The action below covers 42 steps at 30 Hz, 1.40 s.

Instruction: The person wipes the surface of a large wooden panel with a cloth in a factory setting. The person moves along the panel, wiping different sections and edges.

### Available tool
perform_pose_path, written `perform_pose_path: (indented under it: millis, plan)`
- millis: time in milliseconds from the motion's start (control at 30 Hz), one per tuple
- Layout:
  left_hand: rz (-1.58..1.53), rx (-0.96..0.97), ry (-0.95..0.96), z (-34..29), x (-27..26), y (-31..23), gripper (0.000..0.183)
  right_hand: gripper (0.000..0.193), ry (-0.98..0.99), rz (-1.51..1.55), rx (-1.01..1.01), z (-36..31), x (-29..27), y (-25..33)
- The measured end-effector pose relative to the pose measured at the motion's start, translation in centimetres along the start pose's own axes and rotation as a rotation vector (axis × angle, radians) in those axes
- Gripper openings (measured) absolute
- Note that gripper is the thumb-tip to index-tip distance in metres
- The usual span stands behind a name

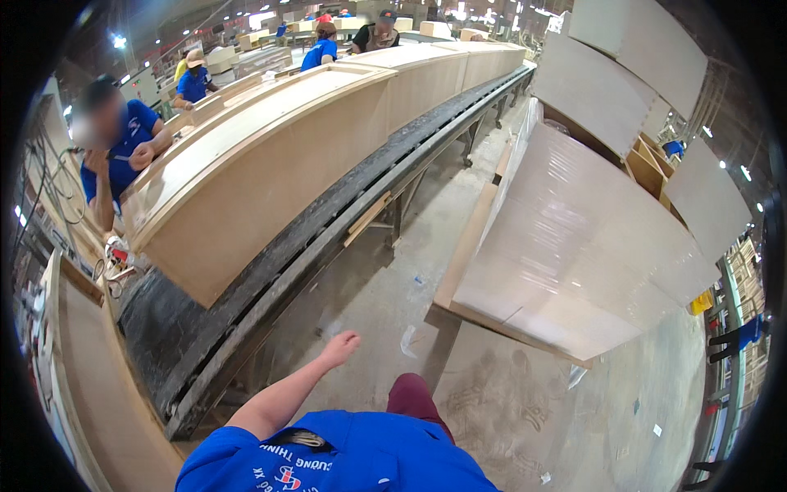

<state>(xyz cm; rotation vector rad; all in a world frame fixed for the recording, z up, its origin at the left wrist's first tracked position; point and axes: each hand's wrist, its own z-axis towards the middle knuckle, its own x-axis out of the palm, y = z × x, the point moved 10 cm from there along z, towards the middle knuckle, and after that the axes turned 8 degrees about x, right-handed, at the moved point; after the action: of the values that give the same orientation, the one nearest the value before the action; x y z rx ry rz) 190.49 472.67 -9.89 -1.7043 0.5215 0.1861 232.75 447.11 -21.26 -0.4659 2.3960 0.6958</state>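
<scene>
My left hand (338,348) hangs in the air in front of my body, its fingers curled in with nothing seen in them. It touches nothing; below it is the concrete floor. My right hand is out of the picture. The nearest things are a black-topped conveyor (275,271) to the left and a big stack of pale panels wrapped in clear film (566,238) to the right. On the conveyor stands a row of long pale wooden cabinet carcasses (270,168), end to end.
A wooden pallet edge (471,246) juts out under the wrapped stack. Pale boxes (602,94) lean above it. A co-worker in blue (123,152) stands across the conveyor, others farther back. Scraps of film (407,341) lie on the floor. A wooden frame (94,377) stands at the lower left.
</scene>
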Motion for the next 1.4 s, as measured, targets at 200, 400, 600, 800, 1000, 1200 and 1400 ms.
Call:
perform_pose_path:
  millis: [200, 400, 600, 800, 1000, 1200, 1400]
  plan:
    - [-0.012, 0.213, 0.372, 15.0, 4.5, -5.0, 0.030, 0.041, 0.018, 0.026, -0.122, 8.6, -1.8, 18.2]
    - [-0.072, 0.068, 0.393, 25.6, -1.1, -1.9, 0.032, 0.041, 0.065, 0.051, -0.371, 19.8, -4.3, 41.6]
    - [-0.379, -0.286, 0.062, 34.4, -11.2, 3.0, 0.031, 0.037, 0.579, 0.399, -0.563, 24.5, -2.4, 69.9]
    - [-0.505, -0.173, 0.163, 51.2, -11.9, -4.6, 0.040, 0.041, 0.810, 0.388, -0.563, 26.3, -3.2, 87.6]
    - [-0.579, 0.128, 0.193, 73.0, -9.9, -17.1, 0.035, 0.039, 0.742, 0.366, -0.647, 38.0, -9.5, 96.1]
    - [-0.825, 0.171, 0.292, 90.2, -7.7, -24.9, 0.019, 0.030, 0.691, 1.304, -0.329, 51.0, -21.7, 102.5]
    - [-1.167, 0.075, 0.118, 108.9, -4.4, -28.2, 0.008, 0.028, 0.452, 1.251, -0.418, 66.0, -34.7, 107.2]
